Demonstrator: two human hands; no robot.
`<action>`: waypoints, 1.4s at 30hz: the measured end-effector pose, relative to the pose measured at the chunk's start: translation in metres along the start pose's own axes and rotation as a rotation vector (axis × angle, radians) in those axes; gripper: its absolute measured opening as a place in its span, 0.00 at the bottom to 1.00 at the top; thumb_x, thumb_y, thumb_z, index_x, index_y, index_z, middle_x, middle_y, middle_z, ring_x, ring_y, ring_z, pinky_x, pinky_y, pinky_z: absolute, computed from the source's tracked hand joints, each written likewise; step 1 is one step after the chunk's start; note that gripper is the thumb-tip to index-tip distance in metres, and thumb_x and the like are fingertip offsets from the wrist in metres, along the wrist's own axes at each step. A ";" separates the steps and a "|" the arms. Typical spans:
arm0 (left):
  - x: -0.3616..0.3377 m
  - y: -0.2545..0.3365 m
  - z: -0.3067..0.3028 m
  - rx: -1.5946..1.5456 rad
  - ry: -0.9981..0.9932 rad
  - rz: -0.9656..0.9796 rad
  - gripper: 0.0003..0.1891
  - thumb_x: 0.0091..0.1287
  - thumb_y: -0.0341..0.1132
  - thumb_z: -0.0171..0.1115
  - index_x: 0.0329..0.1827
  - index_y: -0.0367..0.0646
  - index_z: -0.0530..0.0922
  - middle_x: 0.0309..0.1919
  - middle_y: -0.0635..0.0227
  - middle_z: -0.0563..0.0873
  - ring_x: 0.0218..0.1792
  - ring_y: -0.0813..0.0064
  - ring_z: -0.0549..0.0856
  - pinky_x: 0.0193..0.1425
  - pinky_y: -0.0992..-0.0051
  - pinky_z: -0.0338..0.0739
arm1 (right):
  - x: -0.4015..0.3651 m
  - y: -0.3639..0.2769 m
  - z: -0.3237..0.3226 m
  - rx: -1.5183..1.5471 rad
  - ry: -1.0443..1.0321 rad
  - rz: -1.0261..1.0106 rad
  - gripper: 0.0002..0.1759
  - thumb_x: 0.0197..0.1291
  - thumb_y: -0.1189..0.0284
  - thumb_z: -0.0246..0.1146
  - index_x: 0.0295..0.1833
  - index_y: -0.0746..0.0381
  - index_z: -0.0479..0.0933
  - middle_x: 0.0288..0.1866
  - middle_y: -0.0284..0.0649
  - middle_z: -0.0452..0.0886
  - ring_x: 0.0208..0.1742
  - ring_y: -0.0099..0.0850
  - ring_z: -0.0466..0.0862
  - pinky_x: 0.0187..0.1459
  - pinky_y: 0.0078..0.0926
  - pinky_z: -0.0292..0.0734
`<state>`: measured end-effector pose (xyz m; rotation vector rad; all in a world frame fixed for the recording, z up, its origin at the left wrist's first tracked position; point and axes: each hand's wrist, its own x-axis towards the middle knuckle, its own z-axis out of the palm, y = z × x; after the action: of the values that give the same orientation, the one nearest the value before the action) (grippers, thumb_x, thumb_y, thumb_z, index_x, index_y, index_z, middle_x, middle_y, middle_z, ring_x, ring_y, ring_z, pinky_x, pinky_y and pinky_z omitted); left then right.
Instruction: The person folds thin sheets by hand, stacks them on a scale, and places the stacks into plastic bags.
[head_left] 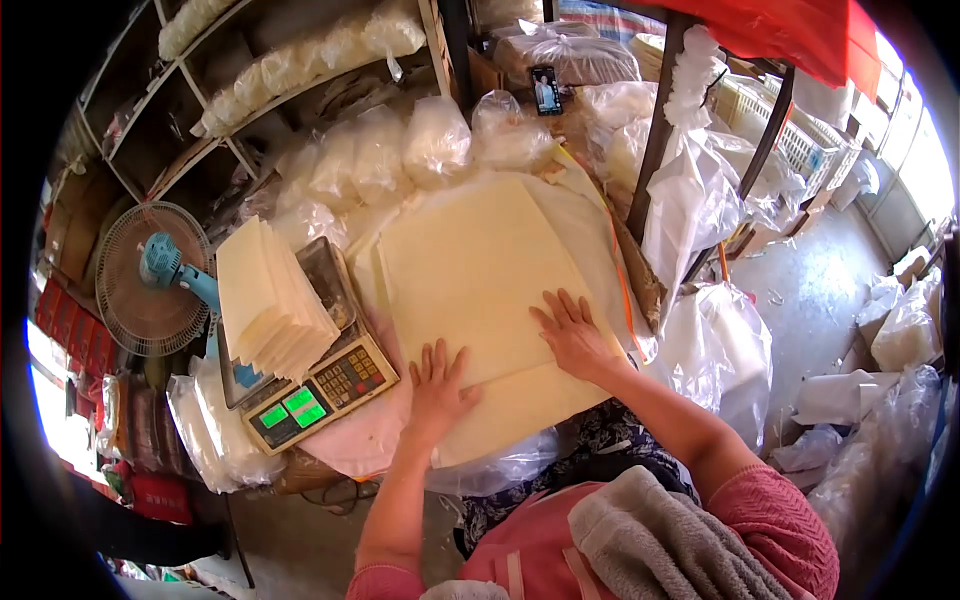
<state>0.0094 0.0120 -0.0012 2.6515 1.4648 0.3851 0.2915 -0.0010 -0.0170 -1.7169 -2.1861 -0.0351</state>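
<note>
Large pale yellow sheets point(470, 270) lie flat on the table before me, with a fold or overlapping edge running across their near part. My left hand point(438, 388) rests flat on the near left part of the sheets, fingers spread. On the right side, near that crosswise edge, my right hand point(575, 338) presses down flat, its fingers stretched out too. Left of the sheets stands a digital scale point(325, 395) with lit green displays. A stack of folded cream sheets point(270, 300) sits on its pan.
A blue fan point(155, 265) stands left of the scale. Filled plastic bags point(437, 140) line the table's back edge, with a phone point(545, 90) behind them. White crates point(770, 120) and a dark post point(665, 130) are at the right. Shelves point(300, 70) hold more bags.
</note>
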 end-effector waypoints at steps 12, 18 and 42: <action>0.000 0.027 -0.099 -0.611 0.703 -0.225 0.25 0.53 0.22 0.67 0.57 0.40 0.75 0.52 0.60 0.81 0.58 0.67 0.79 0.65 0.70 0.67 | 0.046 -0.107 -0.090 0.274 0.012 -0.286 0.27 0.54 0.77 0.56 0.63 0.62 0.68 0.59 0.45 0.76 0.60 0.42 0.76 0.64 0.52 0.65; -0.027 -0.034 -0.006 -0.857 0.669 -0.197 0.35 0.64 0.29 0.63 0.72 0.39 0.54 0.68 0.65 0.67 0.65 0.68 0.70 0.71 0.68 0.61 | 0.004 -0.063 -0.097 0.391 0.220 -0.482 0.28 0.43 0.85 0.56 0.55 0.64 0.76 0.57 0.45 0.78 0.61 0.44 0.75 0.62 0.42 0.69; -0.005 -0.003 0.004 0.062 0.051 0.058 0.40 0.58 0.58 0.63 0.70 0.46 0.65 0.70 0.54 0.64 0.71 0.50 0.61 0.71 0.51 0.56 | 0.020 -0.031 -0.059 0.089 -0.287 -0.056 0.51 0.49 0.51 0.70 0.75 0.53 0.54 0.77 0.48 0.50 0.76 0.53 0.51 0.72 0.48 0.52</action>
<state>0.0057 0.0094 -0.0060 2.7573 1.4392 0.4218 0.2744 -0.0047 0.0500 -1.6996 -2.3964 0.3080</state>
